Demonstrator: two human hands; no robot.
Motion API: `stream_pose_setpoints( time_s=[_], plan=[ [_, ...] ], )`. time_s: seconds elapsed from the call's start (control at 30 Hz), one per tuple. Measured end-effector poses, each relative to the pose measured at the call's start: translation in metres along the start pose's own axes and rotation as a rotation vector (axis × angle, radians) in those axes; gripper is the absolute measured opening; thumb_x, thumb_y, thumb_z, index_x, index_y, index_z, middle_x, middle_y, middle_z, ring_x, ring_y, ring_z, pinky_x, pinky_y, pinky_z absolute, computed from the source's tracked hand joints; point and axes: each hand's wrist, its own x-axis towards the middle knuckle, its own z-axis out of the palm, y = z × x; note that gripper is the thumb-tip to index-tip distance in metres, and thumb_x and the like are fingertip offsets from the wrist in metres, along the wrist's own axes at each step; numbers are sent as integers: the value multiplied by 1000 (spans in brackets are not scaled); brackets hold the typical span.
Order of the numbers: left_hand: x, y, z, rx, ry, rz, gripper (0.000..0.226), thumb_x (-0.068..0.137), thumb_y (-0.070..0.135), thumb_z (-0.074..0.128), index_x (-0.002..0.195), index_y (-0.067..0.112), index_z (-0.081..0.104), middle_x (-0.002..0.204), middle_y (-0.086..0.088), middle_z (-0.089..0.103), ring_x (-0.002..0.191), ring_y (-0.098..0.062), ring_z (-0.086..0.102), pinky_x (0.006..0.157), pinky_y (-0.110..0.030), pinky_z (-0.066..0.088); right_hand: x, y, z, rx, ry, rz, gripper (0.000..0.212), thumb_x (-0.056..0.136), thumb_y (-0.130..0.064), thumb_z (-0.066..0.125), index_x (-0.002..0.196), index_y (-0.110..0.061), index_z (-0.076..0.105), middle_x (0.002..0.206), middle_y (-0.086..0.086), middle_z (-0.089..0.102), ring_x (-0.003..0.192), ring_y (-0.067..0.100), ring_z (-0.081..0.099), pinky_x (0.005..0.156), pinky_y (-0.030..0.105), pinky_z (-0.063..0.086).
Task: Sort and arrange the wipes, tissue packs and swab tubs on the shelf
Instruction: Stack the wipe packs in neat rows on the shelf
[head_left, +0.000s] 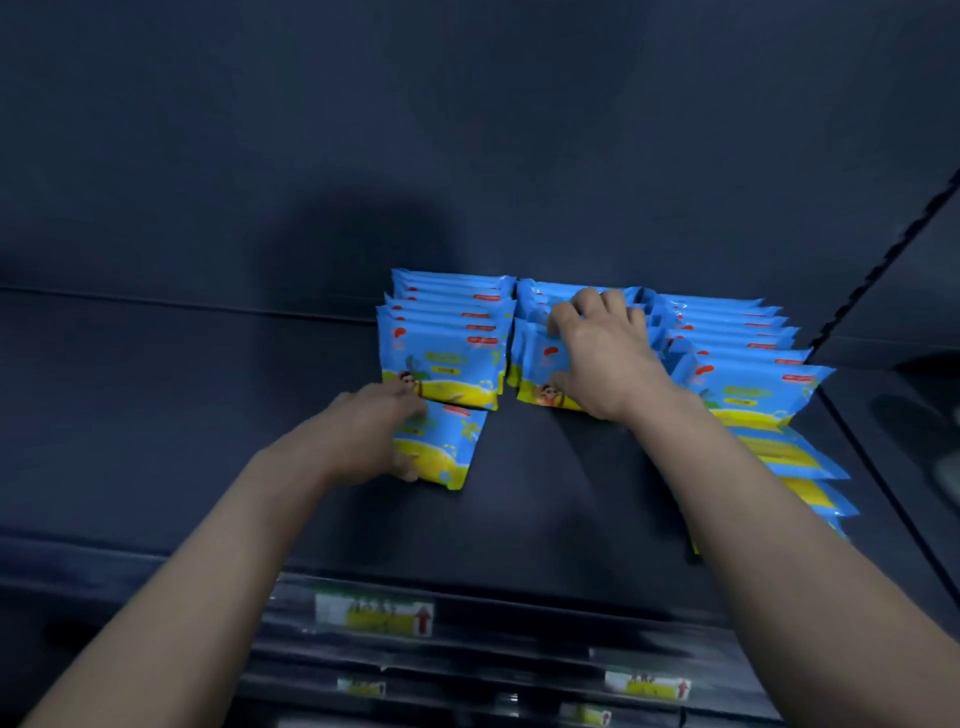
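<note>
Wipes packs, blue and yellow, stand upright in three rows on a dark, matte shelf (156, 415) with a dark back panel (467, 130) behind. The left hand (374, 431) grips one loose pack (447, 447) by its left edge — just in front of the left row (447, 338). The right hand (597, 353) drapes over the middle row (535, 374), fingers curled on the pack tops. The right row (748, 364) stands just beyond that hand. Below the wrists, price labels (374, 616) line the shelf edges.

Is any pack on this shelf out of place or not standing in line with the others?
Yes. One pack lies apart in front of the left row, tilted, with the left hand on it. The right row also spills forward, its front packs fallen flat. The right hand rests on the middle row.
</note>
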Motion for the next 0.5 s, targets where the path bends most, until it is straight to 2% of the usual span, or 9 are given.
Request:
stream_pose_setpoints(
  time_s=[0.07, 0.13, 0.2, 0.33, 0.4, 0.5],
  plan=[
    [4, -7, 3, -73, -13, 13, 69, 75, 34, 73, 135, 22, 40, 153, 1, 18, 141, -15, 13, 113, -38, 21, -3, -3, 2, -4, 7, 11, 41, 84, -21, 57, 123, -14, 46, 125, 8, 41, 116, 29, 32, 98, 39, 27],
    [7, -12, 4, -175, -26, 14, 53, 74, 31, 74, 119, 30, 46, 147, 0, 30, 134, -19, 29, 108, -40, 29, -6, -5, 3, -4, 27, 19, 42, 83, -19, 58, 123, -14, 47, 124, 8, 42, 115, 29, 33, 97, 39, 27],
    [9, -14, 4, -237, -38, -9, 48, 73, 28, 75, 107, 39, 42, 140, 1, 36, 121, -22, 41, 103, -41, 36, -8, -5, 4, -4, 36, 29, 43, 83, -18, 59, 124, -15, 47, 124, 7, 43, 116, 29, 33, 96, 38, 26],
    [14, -11, -1, -9, -25, -6, 80, 72, 37, 74, 139, 27, 31, 142, 2, 27, 131, -21, 23, 109, -37, 20, -12, -4, 5, -17, 19, 51, 46, 86, -19, 58, 129, -16, 45, 125, 7, 46, 118, 29, 35, 98, 37, 27],
    [13, -10, -4, 34, -5, -3, 86, 67, 46, 76, 138, 24, 34, 133, 1, 30, 127, -20, 23, 105, -33, 18, -14, -1, 5, -17, 20, 70, 44, 86, -14, 56, 129, -15, 45, 125, 8, 48, 117, 28, 38, 97, 36, 28],
    [8, -6, -3, -70, 35, 40, 83, 61, 40, 81, 129, 24, 35, 123, 5, 30, 119, -20, 25, 96, -28, 23, -15, 5, 6, 17, 39, 108, 39, 87, -7, 51, 125, -12, 50, 122, 9, 50, 114, 28, 40, 94, 35, 30]
  ],
)
